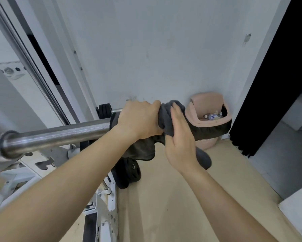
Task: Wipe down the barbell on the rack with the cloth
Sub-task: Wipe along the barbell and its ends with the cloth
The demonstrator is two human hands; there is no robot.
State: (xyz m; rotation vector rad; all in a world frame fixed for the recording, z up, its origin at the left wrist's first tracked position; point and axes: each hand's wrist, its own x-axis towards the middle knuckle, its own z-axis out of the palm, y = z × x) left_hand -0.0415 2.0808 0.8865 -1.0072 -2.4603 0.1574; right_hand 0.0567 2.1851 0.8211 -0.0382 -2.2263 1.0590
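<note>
The steel barbell (59, 135) runs from the left edge toward the middle, its sleeve end wrapped in a dark grey cloth (166, 117). My left hand (139, 119) grips the cloth around the sleeve from above, fingers curled over it. My right hand (179, 137) holds the cloth at the bar's tip, fingers laid over the fabric and thumb underneath. Loose folds of the cloth hang below both hands. The bar's tip is hidden under the cloth.
A pink waste bin (209, 116) with a black liner stands against the wall just right of the bar end. Black weight plates (129, 173) lean on the white rack frame (103, 206) below. A black curtain (272, 84) hangs at right.
</note>
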